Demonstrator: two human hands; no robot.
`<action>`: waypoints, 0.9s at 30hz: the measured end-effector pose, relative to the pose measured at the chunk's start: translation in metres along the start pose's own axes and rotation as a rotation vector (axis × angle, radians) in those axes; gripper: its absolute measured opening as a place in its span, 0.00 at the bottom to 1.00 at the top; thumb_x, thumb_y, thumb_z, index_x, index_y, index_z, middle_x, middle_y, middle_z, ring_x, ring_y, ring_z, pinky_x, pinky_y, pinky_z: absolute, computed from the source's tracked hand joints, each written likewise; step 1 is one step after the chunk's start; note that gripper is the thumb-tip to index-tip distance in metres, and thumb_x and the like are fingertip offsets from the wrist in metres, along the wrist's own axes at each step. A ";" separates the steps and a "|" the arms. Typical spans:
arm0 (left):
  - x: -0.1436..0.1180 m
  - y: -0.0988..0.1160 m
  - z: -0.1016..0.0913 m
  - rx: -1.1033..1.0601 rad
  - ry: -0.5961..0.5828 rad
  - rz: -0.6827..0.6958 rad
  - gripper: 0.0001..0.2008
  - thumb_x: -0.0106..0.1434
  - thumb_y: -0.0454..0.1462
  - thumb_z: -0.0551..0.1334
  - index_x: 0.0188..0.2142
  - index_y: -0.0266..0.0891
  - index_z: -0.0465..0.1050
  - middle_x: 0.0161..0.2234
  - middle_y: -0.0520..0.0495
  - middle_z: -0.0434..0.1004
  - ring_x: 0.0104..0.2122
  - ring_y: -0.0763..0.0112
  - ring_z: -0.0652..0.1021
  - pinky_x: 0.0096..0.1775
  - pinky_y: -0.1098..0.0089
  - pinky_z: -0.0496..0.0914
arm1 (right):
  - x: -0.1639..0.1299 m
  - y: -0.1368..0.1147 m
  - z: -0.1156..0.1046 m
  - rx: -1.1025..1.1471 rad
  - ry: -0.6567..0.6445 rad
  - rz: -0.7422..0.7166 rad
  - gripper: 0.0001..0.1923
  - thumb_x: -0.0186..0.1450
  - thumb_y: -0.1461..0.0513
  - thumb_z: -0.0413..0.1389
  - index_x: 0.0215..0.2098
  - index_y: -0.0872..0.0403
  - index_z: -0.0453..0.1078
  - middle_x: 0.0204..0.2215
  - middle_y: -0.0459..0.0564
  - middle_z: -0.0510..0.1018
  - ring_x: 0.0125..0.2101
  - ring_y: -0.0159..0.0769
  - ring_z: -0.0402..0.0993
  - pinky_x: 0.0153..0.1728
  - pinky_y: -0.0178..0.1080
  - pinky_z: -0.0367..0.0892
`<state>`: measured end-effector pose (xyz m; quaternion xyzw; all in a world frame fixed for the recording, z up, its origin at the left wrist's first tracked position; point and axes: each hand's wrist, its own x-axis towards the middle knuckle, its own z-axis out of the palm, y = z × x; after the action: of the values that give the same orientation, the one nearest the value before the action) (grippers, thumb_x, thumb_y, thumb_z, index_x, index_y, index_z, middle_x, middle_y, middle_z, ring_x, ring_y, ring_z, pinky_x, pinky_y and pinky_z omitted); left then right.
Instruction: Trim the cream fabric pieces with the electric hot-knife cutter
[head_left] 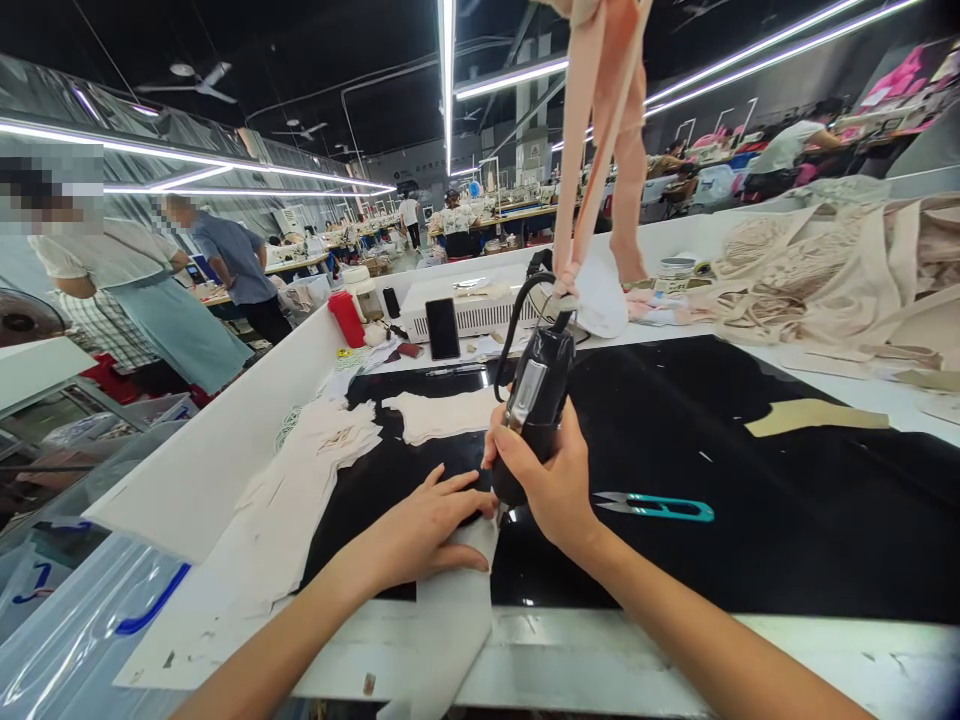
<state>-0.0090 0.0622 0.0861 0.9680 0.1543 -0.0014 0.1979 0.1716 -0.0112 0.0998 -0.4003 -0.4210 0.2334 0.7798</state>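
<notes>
While the left hand (427, 530) lies flat, fingers spread, pressing a pale fabric strip (454, 610) onto the black mat (787, 520), the right hand (551, 480) has its grip wrapped tight round a black handheld tool (534, 400), held upright w/ its tip down at the strip's top end, just beside the left fingertips. Strip hangs over the worktop's near edge (600, 660). Teal thread snips (656, 507) lie on the mat right of the right wrist, near but apart. Left of the hands, cut cream fabric pieces (330, 440) are stacked along the white side wall (217, 450). Tool's black cord (517, 320) loops up behind it. Further back: a phone (442, 328), a red container (346, 318), a beige garment heap (825, 270) at right, & a peach garment (607, 120) hanging overhead. Other people stand at far worktops at left.
</notes>
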 end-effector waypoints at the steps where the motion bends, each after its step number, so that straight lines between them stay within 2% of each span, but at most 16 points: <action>1: 0.000 0.001 0.000 0.003 -0.001 -0.006 0.24 0.71 0.42 0.78 0.62 0.47 0.75 0.65 0.43 0.81 0.76 0.49 0.70 0.76 0.29 0.54 | 0.000 0.000 0.000 -0.002 -0.007 0.000 0.18 0.65 0.53 0.69 0.45 0.46 0.67 0.31 0.39 0.78 0.26 0.33 0.75 0.29 0.38 0.76; 9: -0.002 0.003 -0.003 -0.021 -0.049 -0.014 0.18 0.73 0.38 0.76 0.57 0.47 0.74 0.68 0.45 0.79 0.79 0.47 0.63 0.76 0.24 0.49 | -0.001 0.000 0.000 -0.017 -0.019 -0.013 0.18 0.65 0.54 0.69 0.46 0.46 0.67 0.32 0.39 0.78 0.28 0.34 0.76 0.30 0.39 0.76; 18: -0.005 0.001 -0.002 -0.006 -0.028 -0.005 0.17 0.74 0.38 0.74 0.58 0.48 0.77 0.69 0.44 0.79 0.79 0.49 0.64 0.76 0.27 0.51 | 0.000 -0.001 0.001 -0.013 -0.001 -0.023 0.17 0.65 0.54 0.69 0.45 0.46 0.67 0.30 0.39 0.79 0.25 0.34 0.75 0.27 0.39 0.76; 24: -0.005 -0.001 -0.001 -0.010 -0.036 -0.013 0.18 0.74 0.39 0.75 0.59 0.48 0.76 0.66 0.44 0.81 0.79 0.47 0.64 0.76 0.26 0.51 | 0.001 -0.006 0.004 0.017 0.018 -0.026 0.18 0.65 0.54 0.70 0.45 0.45 0.67 0.29 0.37 0.80 0.21 0.33 0.76 0.23 0.37 0.76; 27: -0.004 0.001 -0.002 -0.005 -0.038 -0.019 0.17 0.73 0.39 0.75 0.58 0.48 0.75 0.66 0.45 0.81 0.78 0.48 0.65 0.76 0.25 0.51 | 0.000 -0.004 0.004 0.011 0.013 -0.027 0.18 0.65 0.54 0.70 0.44 0.46 0.67 0.29 0.38 0.80 0.22 0.33 0.76 0.25 0.37 0.76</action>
<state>-0.0128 0.0613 0.0887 0.9657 0.1599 -0.0214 0.2033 0.1684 -0.0122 0.1043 -0.3917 -0.4200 0.2226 0.7878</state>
